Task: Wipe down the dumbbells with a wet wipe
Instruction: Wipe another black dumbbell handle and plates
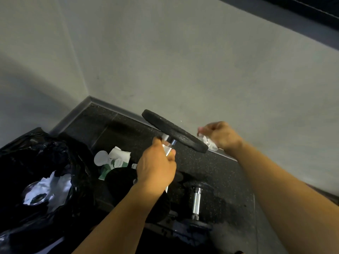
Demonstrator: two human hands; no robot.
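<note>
The left hand [156, 169] was clamped round the knurled handle of the dumbbell [172, 132], held off the floor. The dumbbell's long axis ran from the palm up and away toward the wall, its far plate tilted. The right hand [221, 136], the nearer one to that plate, pinched a crumpled wet wipe [208, 143] at the plate's lower right rim, probably touching it, though blur hid the contact. A second dumbbell [196, 202] lay on the floor below.
</note>
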